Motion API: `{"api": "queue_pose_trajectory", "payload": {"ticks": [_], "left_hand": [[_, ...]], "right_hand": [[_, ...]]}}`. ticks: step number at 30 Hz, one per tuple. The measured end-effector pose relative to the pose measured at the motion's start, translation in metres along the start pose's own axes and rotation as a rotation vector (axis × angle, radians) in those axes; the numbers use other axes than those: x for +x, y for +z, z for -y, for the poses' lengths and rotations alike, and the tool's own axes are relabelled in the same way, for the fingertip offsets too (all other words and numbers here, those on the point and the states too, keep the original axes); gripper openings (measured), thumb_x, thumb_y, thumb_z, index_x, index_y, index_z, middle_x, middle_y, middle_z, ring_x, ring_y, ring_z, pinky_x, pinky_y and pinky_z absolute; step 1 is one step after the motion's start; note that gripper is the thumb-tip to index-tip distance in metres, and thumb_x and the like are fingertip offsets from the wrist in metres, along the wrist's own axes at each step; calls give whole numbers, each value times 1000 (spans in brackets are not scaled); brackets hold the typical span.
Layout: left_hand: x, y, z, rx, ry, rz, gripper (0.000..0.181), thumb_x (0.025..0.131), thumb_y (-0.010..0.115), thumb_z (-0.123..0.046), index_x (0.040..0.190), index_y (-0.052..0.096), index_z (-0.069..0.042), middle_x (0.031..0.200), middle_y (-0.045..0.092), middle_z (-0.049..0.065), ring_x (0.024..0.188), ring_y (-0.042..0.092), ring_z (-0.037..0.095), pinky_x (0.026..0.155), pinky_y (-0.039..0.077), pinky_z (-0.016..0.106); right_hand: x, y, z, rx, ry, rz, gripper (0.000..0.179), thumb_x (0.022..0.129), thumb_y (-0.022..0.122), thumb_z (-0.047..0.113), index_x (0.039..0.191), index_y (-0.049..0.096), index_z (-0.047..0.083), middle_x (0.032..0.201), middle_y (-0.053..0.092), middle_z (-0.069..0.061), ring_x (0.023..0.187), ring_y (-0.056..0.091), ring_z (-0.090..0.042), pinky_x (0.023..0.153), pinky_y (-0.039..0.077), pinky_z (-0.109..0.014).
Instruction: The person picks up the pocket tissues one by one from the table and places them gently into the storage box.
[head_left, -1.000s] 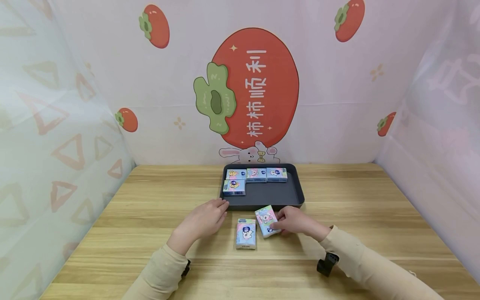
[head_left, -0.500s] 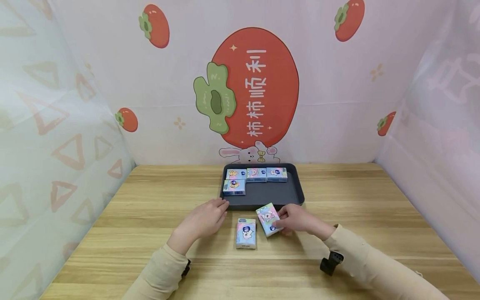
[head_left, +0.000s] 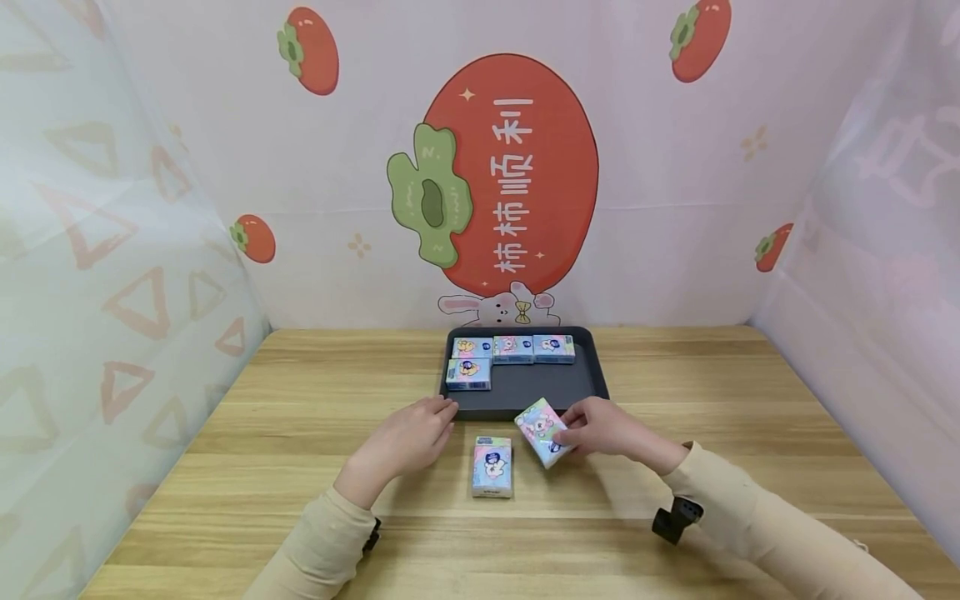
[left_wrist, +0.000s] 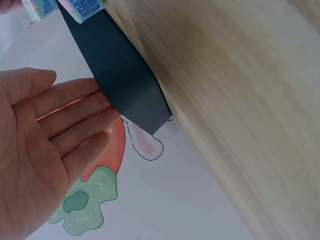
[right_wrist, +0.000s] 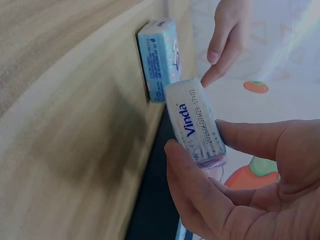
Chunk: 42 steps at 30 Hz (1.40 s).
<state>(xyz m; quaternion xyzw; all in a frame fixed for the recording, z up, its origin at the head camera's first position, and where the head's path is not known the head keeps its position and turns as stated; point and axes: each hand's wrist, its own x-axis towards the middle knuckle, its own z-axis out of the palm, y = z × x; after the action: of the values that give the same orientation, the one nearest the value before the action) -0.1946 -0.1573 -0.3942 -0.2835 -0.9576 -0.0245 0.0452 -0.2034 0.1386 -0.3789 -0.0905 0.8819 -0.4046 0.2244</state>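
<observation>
I've got the right hand [head_left: 603, 429] just right of centre in the lower half of the head frame, thumb and fingers pinching a pastel pink, blue and green rectangular wrapped packet [head_left: 540, 425] by its right side. It's tilted, held up off the counter [head_left: 337, 367], its top corner overlapping the near rim of the dark grey rectangular shallow tray [head_left: 543, 387]. My right-wrist view gives me its white end, "Vinda" in blue.

Over at lower left of centre, the left hand [head_left: 408, 433] has its fingers straight and close together, thumb apart, tips at the tray's near left corner; my left-wrist view shows them against its side.

Between the hands, at lower centre, a light-blue boxy packet [head_left: 492, 468] lies flat on the pale wood-grain counter. Inside the tray I count four pastel-blue printed packets [head_left: 512, 350]: three along the far edge, one before the leftmost. Filling the upper frame, there's a white backdrop [head_left: 660, 167] printed with red-orange persimmons.
</observation>
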Motion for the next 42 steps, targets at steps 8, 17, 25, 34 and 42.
{"api": "queue_pose_trajectory", "payload": {"ticks": [8,17,25,34,42], "left_hand": [[0,-1,0,6,-2,0,36,97,50,-19,124,60,1,126,60,17,118,57,31,101,47,43],[0,0,1,15,2,4,36,97,50,-20,125,60,1,127,59,17,118,57,31,101,47,43],[0,0,1,12,3,4,36,97,51,-19,124,60,2,127,59,17,119,56,32,102,47,43],[0,0,1,13,0,5,36,97,51,-20,125,60,1,127,59,17,119,56,31,102,47,42],[-1,-1,0,-1,-1,8,36,96,51,-18,125,60,2,128,59,17,119,56,31,102,47,43]], "right_hand": [[4,-12,9,-18,-8,0,34,86,69,16,109,62,-8,91,66,-11,77,66,-17,70,60,-31],[14,-19,14,-31,-10,-7,32,87,68,16,109,63,-8,91,66,-11,74,65,-16,70,60,-31],[23,-27,18,-72,-10,-16,32,87,68,19,109,65,-5,92,66,-11,74,61,-15,68,59,-29],[33,-36,23,-53,-7,-17,32,88,67,15,110,63,-7,95,65,-15,72,63,-16,69,60,-28],[42,-43,26,-70,22,-15,33,89,67,18,110,64,-6,98,66,-16,75,65,-17,72,60,-31]]}}
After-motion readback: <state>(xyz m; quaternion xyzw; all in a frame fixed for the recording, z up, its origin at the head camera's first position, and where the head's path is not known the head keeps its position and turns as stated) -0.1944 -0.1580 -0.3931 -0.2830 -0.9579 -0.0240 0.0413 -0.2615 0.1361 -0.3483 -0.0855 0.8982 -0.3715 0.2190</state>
